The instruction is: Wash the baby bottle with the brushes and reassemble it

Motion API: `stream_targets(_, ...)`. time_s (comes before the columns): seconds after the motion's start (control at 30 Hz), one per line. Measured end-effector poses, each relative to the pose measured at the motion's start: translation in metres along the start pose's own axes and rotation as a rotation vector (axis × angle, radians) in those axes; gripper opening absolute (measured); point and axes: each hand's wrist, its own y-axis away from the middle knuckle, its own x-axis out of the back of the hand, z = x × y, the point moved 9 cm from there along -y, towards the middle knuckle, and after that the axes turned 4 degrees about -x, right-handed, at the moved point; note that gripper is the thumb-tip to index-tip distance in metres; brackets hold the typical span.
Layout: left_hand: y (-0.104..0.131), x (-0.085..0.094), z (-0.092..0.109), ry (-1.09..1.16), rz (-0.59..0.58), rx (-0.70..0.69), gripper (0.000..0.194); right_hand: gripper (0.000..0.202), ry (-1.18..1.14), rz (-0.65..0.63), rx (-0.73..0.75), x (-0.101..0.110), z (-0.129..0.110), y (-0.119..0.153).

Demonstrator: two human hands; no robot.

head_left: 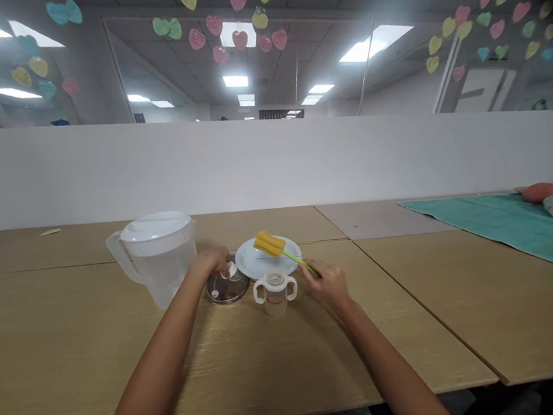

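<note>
My right hand [330, 285] grips the green handle of a sponge bottle brush [269, 244]. Its yellow sponge head is over a white plate [247, 260]. My left hand [217, 260] is closed on a white ring-like bottle lid [230, 272] above a round metal tray [226, 295]. A small white piece [214, 294] lies in that tray. Between my hands, nearer to me, an uncapped clear baby bottle [275, 299] with two white handles and red lettering stands upright. My left fingertips are partly hidden, so the exact hold is unclear.
A translucent lidded pitcher [159, 264] stands left of the tray, close to my left forearm. To the far right lies a green cloth [498, 222] with an orange-red item [543, 191] on it. A white wall [272, 162] rises behind the wooden tables [273, 371].
</note>
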Motion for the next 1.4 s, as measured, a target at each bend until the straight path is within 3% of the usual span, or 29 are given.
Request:
stream_targets(0.2, -0.003, 0.004, -0.008, -0.015, 0.006, 0.02, 0.032, 0.032, 0.021, -0.014, 0.054, -0.001, -0.006, 0.0)
stream_targets(0.3, -0.004, 0.003, -0.006, -0.025, -0.007, 0.009, 0.026, 0.032, 0.022, 0.006, 0.052, 0.001, -0.005, 0.0)
stream_targets(0.73, -0.011, -0.025, 0.015, 0.056, -0.077, -0.052, 0.033, 0.029, 0.012, 0.022, 0.09, 0.001, -0.008, 0.001)
stream_targets(0.83, -0.006, -0.018, 0.019, 0.018, -0.035, -0.064, 0.034, 0.028, 0.016, 0.017, 0.078, 0.001, -0.006, 0.001)
stream_targets(0.97, 0.012, 0.011, 0.025, -0.065, 0.095, -0.024, 0.037, 0.029, 0.003, 0.013, 0.037, 0.001, -0.004, -0.001)
stream_targets(1.03, 0.027, 0.027, 0.036, -0.082, 0.165, -0.038, 0.035, 0.03, -0.023, 0.025, -0.017, 0.005, -0.001, -0.003)
stream_targets(1.13, 0.05, 0.039, 0.077, -0.015, 0.208, -0.252, 0.039, 0.032, -0.135, 0.058, -0.155, 0.012, 0.009, -0.007)
stream_targets(1.23, 0.069, 0.022, 0.127, 0.074, 0.103, -0.548, 0.056, 0.037, -0.343, 0.137, -0.344, 0.017, 0.026, -0.01)
stream_targets(1.33, 0.07, 0.0, 0.149, 0.012, 0.06, -0.606, 0.063, 0.043, -0.46, 0.194, -0.458, 0.016, 0.037, -0.018)
stream_targets(1.4, 0.066, -0.007, 0.154, -0.028, 0.079, -0.609, 0.058, 0.044, -0.47, 0.18, -0.444, 0.015, 0.034, -0.033)
